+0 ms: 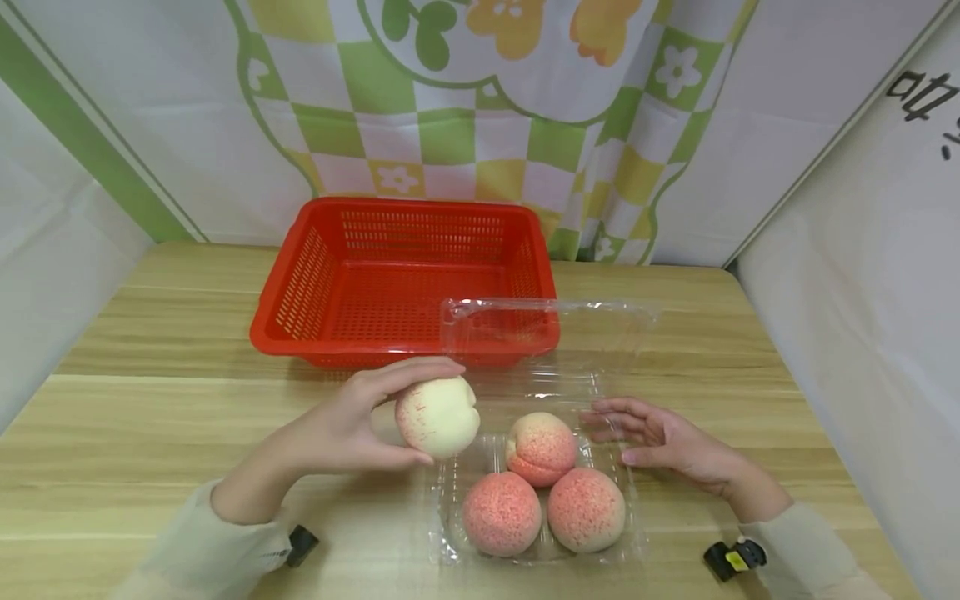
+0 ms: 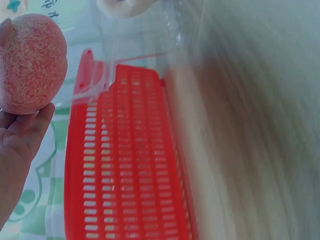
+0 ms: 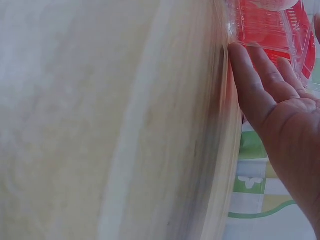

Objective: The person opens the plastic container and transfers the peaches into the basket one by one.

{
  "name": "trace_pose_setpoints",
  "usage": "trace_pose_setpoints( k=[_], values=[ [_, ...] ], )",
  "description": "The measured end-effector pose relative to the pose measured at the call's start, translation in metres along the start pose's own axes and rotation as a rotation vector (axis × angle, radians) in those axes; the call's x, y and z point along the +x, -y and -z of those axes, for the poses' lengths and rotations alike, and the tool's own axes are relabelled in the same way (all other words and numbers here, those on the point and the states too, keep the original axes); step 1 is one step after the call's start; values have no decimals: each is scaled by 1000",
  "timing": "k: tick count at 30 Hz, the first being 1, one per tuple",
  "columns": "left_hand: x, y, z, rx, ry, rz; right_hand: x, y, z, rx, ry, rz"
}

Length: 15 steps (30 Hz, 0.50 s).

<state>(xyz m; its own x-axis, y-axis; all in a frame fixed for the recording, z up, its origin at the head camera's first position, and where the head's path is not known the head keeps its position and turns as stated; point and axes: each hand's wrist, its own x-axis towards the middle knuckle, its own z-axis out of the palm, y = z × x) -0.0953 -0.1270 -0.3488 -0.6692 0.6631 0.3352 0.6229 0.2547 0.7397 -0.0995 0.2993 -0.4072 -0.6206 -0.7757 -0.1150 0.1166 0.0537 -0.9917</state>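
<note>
In the head view the left hand [image 1: 347,427] grips a pale peach [image 1: 438,418] between thumb and fingers, above the left edge of an open clear plastic box [image 1: 551,546]. Three pinkish peaches lie in the box: one at the back [image 1: 542,448], one front left [image 1: 502,514], one front right [image 1: 587,509]. The right hand [image 1: 675,446] is at the box's right side, fingers relaxed, holding nothing. The left wrist view shows the held peach [image 2: 33,64] from its pink side, with the left hand [image 2: 20,145] around it. In the right wrist view the right hand's [image 3: 287,107] fingers extend beside the box.
A red basket [image 1: 405,346] with nothing in it stands behind the box, whose raised clear lid [image 1: 600,310] overlaps the basket's front right corner. A checked green and yellow curtain [image 1: 450,133] hangs behind the wooden table [image 1: 150,400]. Black wrist-mounted pieces show near both sleeves.
</note>
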Motion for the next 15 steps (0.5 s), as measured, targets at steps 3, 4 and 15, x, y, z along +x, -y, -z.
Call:
trace_pose_setpoints(
  k=[3,4,15],
  values=[
    [-4,-1,7,-50,-32,3,0,0,0,-6,-5,-1],
    [-5,-1,9,-69,-41,5,0,0,0,-7,-6,-1],
    [-14,-7,29,-175,-121,-27,-1,0,-1,-9,-9,6]
  ],
)
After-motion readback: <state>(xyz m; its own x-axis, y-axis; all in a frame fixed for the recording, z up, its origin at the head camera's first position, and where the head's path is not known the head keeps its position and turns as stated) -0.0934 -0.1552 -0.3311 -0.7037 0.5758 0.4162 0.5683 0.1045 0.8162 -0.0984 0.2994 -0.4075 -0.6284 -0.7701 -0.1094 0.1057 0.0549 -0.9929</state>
